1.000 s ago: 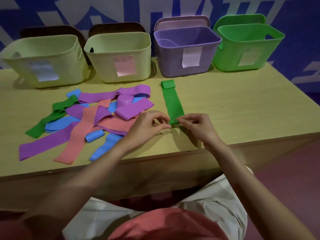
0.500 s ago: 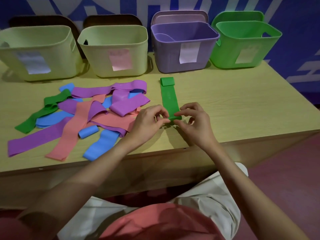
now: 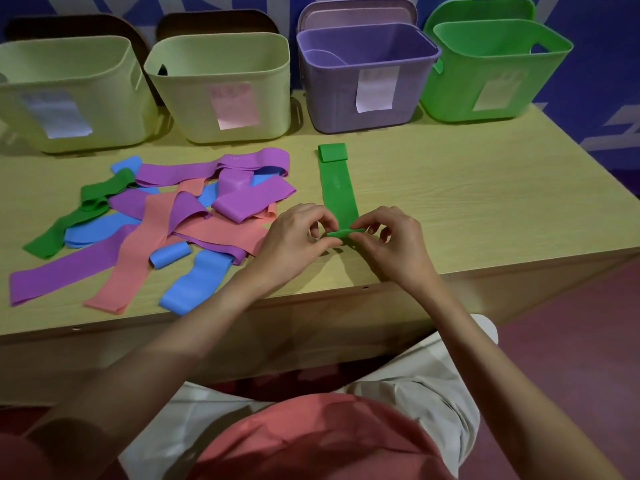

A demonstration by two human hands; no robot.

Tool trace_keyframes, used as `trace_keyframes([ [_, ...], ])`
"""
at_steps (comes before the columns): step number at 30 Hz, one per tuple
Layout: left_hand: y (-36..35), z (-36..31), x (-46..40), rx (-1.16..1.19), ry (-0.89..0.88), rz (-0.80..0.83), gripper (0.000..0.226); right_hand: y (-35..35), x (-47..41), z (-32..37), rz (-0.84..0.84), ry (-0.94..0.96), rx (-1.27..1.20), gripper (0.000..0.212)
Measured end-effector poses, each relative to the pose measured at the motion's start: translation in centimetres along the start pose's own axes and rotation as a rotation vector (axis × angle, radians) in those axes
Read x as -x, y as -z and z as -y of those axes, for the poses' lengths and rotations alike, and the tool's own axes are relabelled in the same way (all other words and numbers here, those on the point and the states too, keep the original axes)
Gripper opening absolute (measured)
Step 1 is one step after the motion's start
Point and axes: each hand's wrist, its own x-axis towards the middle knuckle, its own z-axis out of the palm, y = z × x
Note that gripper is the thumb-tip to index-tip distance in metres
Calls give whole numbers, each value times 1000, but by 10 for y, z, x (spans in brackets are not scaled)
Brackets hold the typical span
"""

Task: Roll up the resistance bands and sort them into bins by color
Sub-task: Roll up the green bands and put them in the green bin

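The near end of a green band (image 3: 338, 195), laid flat on the worktop (image 3: 467, 209) before the purple bin (image 3: 367, 81), is pinched and folded between the left hand (image 3: 294, 237) and right hand (image 3: 391, 240); other bands (image 3: 194, 216) are heaped to the left

A single head-worn view was given, taken from above and behind the hands, tilted forward and down. The table (image 3: 450, 202) was seen close, its near edge crossing mid-frame, with the lap below it. The bins (image 3: 221, 91) along the far edge were caught near the top, bent by a wide lens.
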Motion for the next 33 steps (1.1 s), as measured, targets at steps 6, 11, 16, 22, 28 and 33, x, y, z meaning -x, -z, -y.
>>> trace_keyframes([
  [6, -3, -2, 0, -113, -58, 6, 13, 0, 6, -4, 5, -13, 3, 11],
  [11, -6, 1, 3, -155, -71, 9, 13, 0, 9, -8, 30, -5, 29, 15],
  [16, -9, 2, 5, -193, -69, -1, 14, 0, 9, -8, 66, 79, 92, 18],
  [22, -8, 0, 5, -207, -69, 19, 17, 2, 5, -6, 115, 107, 93, 22],
  [28, -5, -2, 6, -159, -57, 28, 22, 5, 4, -5, 111, 110, 84, 10],
  [33, -6, -1, 5, -171, -84, 17, 18, 7, 3, -5, 87, 94, 81, 11],
])
